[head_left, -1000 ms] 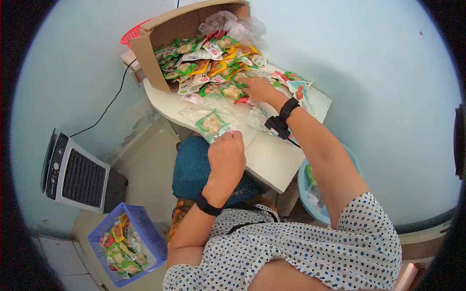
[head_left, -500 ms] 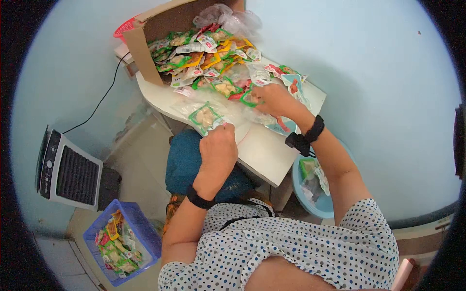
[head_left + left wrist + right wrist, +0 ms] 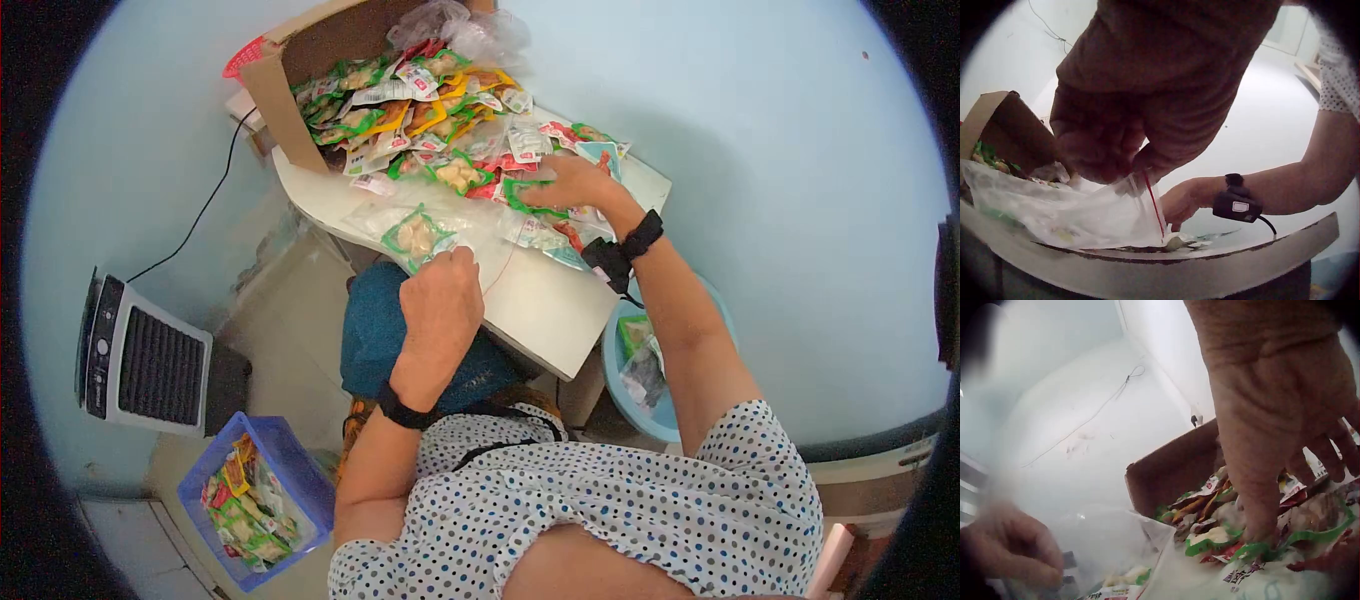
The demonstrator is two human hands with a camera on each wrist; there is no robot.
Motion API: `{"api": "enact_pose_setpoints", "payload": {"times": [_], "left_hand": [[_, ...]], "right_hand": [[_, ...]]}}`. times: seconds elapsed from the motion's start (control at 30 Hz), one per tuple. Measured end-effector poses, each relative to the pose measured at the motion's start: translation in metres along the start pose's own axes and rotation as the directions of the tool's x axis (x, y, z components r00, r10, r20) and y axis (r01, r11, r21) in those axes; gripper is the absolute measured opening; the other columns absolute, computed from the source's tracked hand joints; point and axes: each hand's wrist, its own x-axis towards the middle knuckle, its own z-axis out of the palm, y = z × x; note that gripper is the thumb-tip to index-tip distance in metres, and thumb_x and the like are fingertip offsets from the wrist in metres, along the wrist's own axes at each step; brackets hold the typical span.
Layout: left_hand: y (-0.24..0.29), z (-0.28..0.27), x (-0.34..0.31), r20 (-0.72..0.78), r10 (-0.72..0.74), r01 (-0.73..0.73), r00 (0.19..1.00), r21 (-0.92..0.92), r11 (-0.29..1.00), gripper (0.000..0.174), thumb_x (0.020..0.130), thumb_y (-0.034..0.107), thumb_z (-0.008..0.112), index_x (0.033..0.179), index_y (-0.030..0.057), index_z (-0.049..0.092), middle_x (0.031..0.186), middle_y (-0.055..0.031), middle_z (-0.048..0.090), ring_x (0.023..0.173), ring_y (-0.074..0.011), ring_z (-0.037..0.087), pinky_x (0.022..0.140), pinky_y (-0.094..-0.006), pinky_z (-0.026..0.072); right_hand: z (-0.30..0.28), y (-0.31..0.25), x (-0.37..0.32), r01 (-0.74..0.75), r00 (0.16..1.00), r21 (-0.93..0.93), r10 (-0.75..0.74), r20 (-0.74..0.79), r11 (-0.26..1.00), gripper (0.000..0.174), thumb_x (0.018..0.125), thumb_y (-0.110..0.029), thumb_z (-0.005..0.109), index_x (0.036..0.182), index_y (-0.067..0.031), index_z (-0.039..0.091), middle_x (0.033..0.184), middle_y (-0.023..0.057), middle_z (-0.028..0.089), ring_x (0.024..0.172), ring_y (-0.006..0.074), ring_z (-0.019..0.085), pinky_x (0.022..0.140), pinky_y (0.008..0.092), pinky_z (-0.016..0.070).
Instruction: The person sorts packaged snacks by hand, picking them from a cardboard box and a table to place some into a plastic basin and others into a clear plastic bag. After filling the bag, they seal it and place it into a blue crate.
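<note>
Left hand: the left hand (image 3: 443, 300) pinches the edge of a clear bag (image 3: 1085, 212) by its red-lined end, fingers curled.
Clear bag: lies over the front edge of the table (image 3: 555, 320); a green-edged packet with pale pieces (image 3: 415, 238) shows through its plastic.
Right hand: the right hand (image 3: 585, 185) has its fingers spread and curled round nothing (the right wrist view shows this best), the thumb down at a second green-edged packet (image 3: 530, 195).
Second packet: on the table, just in front of the heap.
Cardboard box: the cardboard box (image 3: 280, 110) lies on its side, a heap of packets (image 3: 430, 110) spilling from its mouth, with crumpled clear plastic (image 3: 465, 35) near its top.
Floor: a blue crate (image 3: 290, 440) holds more packets; a light blue basin (image 3: 650, 425) stands beside the table's right end.
</note>
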Motion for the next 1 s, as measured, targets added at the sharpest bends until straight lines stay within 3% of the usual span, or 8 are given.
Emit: {"api": "enact_pose_setpoints", "payload": {"times": [0.13, 0.33, 0.43, 0.53, 0.63, 0.73, 0.87, 1.0], "left_hand": [[0.005, 0.001, 0.001, -0.020, -0.004, 0.004, 1.000, -0.006, 1.000, 0.012, 0.085, 0.016, 0.064, 0.090, 0.0045, 0.062, 0.077, -0.0164, 0.065, 0.072, -0.0358, 0.065, 0.061, -0.0451, 0.0516], [0.007, 0.001, -0.002, -0.046, 0.000, -0.001, 0.999, -0.025, 1.000, 0.014, 0.086, 0.016, 0.064, 0.094, 0.0053, 0.059, 0.077, -0.0164, 0.065, 0.072, -0.0355, 0.065, 0.060, -0.0446, 0.0508], [0.007, -0.001, -0.001, -0.055, -0.003, 0.001, 0.998, -0.038, 0.999, 0.015, 0.085, 0.016, 0.065, 0.095, 0.0057, 0.059, 0.077, -0.0165, 0.065, 0.072, -0.0354, 0.065, 0.060, -0.0441, 0.0505], [0.005, 0.003, -0.002, -0.085, 0.002, -0.009, 0.996, -0.081, 0.997, 0.016, 0.084, 0.014, 0.066, 0.096, 0.0059, 0.059, 0.078, -0.0169, 0.066, 0.072, -0.0355, 0.065, 0.059, -0.0438, 0.0504], [0.005, 0.007, -0.002, -0.103, 0.016, -0.026, 0.995, -0.103, 0.994, 0.018, 0.084, 0.013, 0.067, 0.098, 0.0060, 0.058, 0.077, -0.0173, 0.066, 0.071, -0.0359, 0.065, 0.059, -0.0437, 0.0503], [0.006, 0.006, -0.001, -0.107, 0.014, -0.026, 0.994, -0.114, 0.993, 0.018, 0.084, 0.012, 0.066, 0.099, 0.0063, 0.058, 0.077, -0.0174, 0.066, 0.070, -0.0359, 0.065, 0.058, -0.0433, 0.0503], [0.009, 0.007, -0.001, -0.111, 0.012, -0.024, 0.994, -0.107, 0.994, 0.019, 0.084, 0.012, 0.066, 0.101, 0.0074, 0.059, 0.077, -0.0168, 0.066, 0.070, -0.0349, 0.066, 0.058, -0.0424, 0.0508], [0.011, 0.013, 0.002, -0.242, 0.089, -0.110, 0.966, -0.072, 0.991, 0.006, 0.086, 0.009, 0.060, 0.089, 0.0060, 0.055, 0.066, -0.0128, 0.061, 0.061, -0.0315, 0.064, 0.050, -0.0404, 0.0497]], "right_hand": [[0.001, 0.020, -0.013, 0.031, 0.999, 0.020, -0.031, -0.035, 0.999, 0.091, 0.058, -0.062, 0.075, 0.113, 0.0096, 0.062, 0.107, 0.0279, 0.065, 0.100, 0.0379, 0.064, 0.090, 0.0407, 0.0489], [0.001, 0.028, -0.013, -0.072, 0.988, 0.038, 0.066, 0.142, 0.997, 0.084, 0.056, -0.060, 0.078, 0.101, 0.0091, 0.063, 0.097, 0.0241, 0.066, 0.092, 0.0368, 0.064, 0.082, 0.0412, 0.0503], [-0.001, 0.027, -0.017, -0.055, 0.998, -0.046, 0.055, 0.003, 0.997, 0.072, 0.054, -0.051, 0.084, 0.095, 0.0042, 0.063, 0.095, 0.0177, 0.065, 0.091, 0.0311, 0.061, 0.081, 0.0363, 0.0468], [0.000, 0.033, -0.029, 0.142, 0.952, 0.135, -0.098, -0.291, 0.981, 0.058, 0.059, -0.040, 0.085, 0.090, 0.0031, 0.062, 0.089, 0.0147, 0.063, 0.086, 0.0282, 0.060, 0.076, 0.0351, 0.0473], [-0.028, 0.027, -0.041, 0.033, 0.984, 0.153, -0.005, -0.178, 0.988, 0.043, 0.066, -0.027, 0.081, 0.090, 0.0034, 0.062, 0.083, 0.0122, 0.061, 0.081, 0.0241, 0.058, 0.072, 0.0347, 0.0475], [-0.041, 0.028, -0.062, 0.101, 0.931, 0.234, -0.009, -0.366, 0.967, 0.029, 0.073, -0.014, 0.075, 0.093, 0.0021, 0.064, 0.078, 0.0062, 0.060, 0.075, 0.0161, 0.055, 0.069, 0.0311, 0.0475], [-0.057, 0.010, -0.103, 0.076, 0.943, 0.716, 0.184, -0.279, 0.694, 0.018, 0.076, -0.012, 0.075, 0.088, -0.0020, 0.066, 0.076, 0.0026, 0.066, 0.064, 0.0107, 0.061, 0.057, 0.0262, 0.0494], [-0.049, -0.014, -0.135, -0.049, 0.989, 0.927, 0.147, -0.006, 0.372, 0.019, 0.081, -0.008, 0.072, 0.098, -0.0010, 0.066, 0.079, -0.0004, 0.066, 0.064, 0.0059, 0.060, 0.057, 0.0237, 0.0499]]}}
